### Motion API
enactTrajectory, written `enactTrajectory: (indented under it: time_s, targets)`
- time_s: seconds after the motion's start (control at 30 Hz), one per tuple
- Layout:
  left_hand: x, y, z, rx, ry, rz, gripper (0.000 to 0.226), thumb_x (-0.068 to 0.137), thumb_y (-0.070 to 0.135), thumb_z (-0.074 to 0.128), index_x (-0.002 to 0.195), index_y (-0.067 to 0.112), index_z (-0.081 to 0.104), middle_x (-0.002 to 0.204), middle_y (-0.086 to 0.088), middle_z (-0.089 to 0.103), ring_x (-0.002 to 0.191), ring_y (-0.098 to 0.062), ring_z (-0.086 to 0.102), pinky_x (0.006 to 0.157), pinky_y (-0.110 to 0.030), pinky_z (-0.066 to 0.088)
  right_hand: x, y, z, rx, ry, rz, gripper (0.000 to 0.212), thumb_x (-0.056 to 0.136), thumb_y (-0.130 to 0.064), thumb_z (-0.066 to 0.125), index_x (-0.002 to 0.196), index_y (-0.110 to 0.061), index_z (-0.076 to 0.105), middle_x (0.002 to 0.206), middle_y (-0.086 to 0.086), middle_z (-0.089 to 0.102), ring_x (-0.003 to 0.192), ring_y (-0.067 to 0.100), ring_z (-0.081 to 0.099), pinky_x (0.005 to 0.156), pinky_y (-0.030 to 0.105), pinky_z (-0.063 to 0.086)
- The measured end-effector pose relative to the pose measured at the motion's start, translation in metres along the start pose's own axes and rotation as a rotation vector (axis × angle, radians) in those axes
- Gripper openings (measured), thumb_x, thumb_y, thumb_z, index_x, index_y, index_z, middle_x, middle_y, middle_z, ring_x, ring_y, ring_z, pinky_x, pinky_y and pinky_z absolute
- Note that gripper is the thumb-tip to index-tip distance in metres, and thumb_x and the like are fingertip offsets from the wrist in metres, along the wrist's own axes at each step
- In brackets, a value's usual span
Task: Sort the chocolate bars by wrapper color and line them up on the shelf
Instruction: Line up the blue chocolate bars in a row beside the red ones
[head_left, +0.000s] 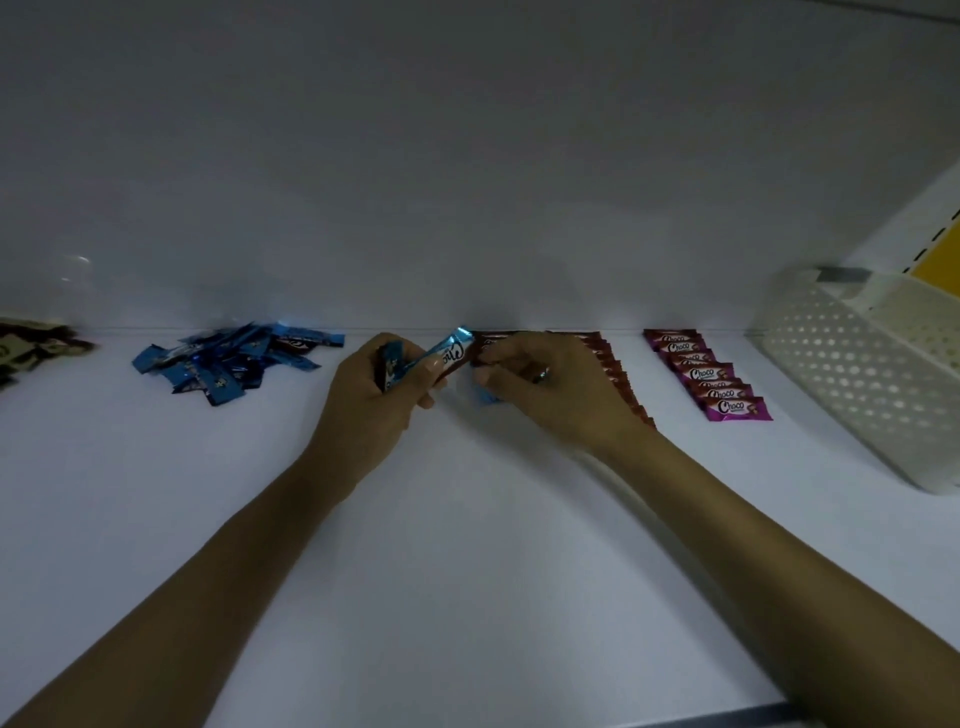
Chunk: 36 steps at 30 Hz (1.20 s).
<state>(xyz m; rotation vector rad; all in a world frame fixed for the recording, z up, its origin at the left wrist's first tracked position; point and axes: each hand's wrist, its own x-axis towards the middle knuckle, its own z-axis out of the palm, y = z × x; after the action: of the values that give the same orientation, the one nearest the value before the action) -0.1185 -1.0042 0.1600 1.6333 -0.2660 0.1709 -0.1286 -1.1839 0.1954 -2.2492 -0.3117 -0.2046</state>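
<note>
White shelf (467, 545), pretty dim lighting, plain wall behind it. My left hand (382, 387) is gripping a few blue bars (448, 349), one of them sticking out at an angle toward my right hand (545, 384). My right hand has its fingers curled down round a second blue bar (487, 398) that's right on the shelf; only its end peeks out. Behind that hand is the red row (618, 371), lined up from the back wall toward me, and just to the right sits the purple row (711, 376), same neat overlap. The loose blue pile (228, 364) is off to my left, with some dark wrappers (31, 348) at the far left edge. White perforated basket (857, 379) on the far right.
</note>
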Motion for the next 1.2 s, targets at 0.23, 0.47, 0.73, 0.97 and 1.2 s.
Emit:
enactTrajectory:
  time_s: [0.23,0.47,0.73,0.97,1.2]
  targets:
    - [-0.003,-0.003,-0.002,0.017,-0.053,-0.009,0.021,0.091,0.027,0.06,0.075,0.013,0.06,0.058,0.004,0.059,0.05,-0.004,0.049,0.044,-0.016,0.038,-0.004,-0.013,0.011,0.547,-0.028,0.23,0.006,0.087,-0.006,0.064,0.083,-0.01,0.064,0.077,0.004,0.067,0.063,0.007,0.062,0.06,0.016,0.048]
    - [0.001,-0.009,-0.004,0.029,0.001,-0.029,0.041,0.088,-0.018,0.042,0.089,0.021,0.054,0.098,0.004,0.06,0.071,-0.007,0.054,0.057,-0.019,0.046,-0.014,0.009,-0.011,-0.396,0.109,-0.168,0.02,0.087,-0.017,0.062,0.071,-0.019,0.051,0.062,-0.007,0.052,0.055,0.009,0.047,0.053,0.014,0.033]
    - [-0.002,-0.003,-0.002,-0.122,0.003,-0.093,0.041,0.097,-0.01,0.037,0.103,0.026,0.054,0.104,-0.001,0.064,0.092,-0.016,0.063,0.079,-0.028,0.054,-0.032,0.015,-0.013,-0.495,-0.118,-0.187,0.038,0.085,-0.044,0.065,0.113,-0.018,0.069,0.101,0.001,0.069,0.086,0.016,0.059,0.084,0.036,0.047]
    - [-0.005,0.003,0.0,-0.179,0.016,-0.09,0.022,0.101,0.006,0.04,0.106,0.024,0.052,0.101,-0.003,0.067,0.08,-0.013,0.068,0.069,-0.024,0.057,-0.03,0.015,-0.015,-0.642,-0.164,-0.109,0.022,0.086,-0.043,0.063,0.101,-0.029,0.069,0.102,-0.008,0.057,0.1,0.012,0.05,0.081,0.028,0.027]
    - [-0.006,0.002,0.0,-0.077,-0.001,-0.06,0.016,0.101,0.018,0.041,0.104,0.026,0.054,0.101,0.003,0.068,0.078,-0.006,0.068,0.061,-0.021,0.056,-0.033,0.02,-0.013,-0.579,-0.142,-0.199,0.018,0.082,-0.043,0.062,0.082,-0.027,0.073,0.082,-0.008,0.066,0.077,0.012,0.056,0.08,0.037,0.046]
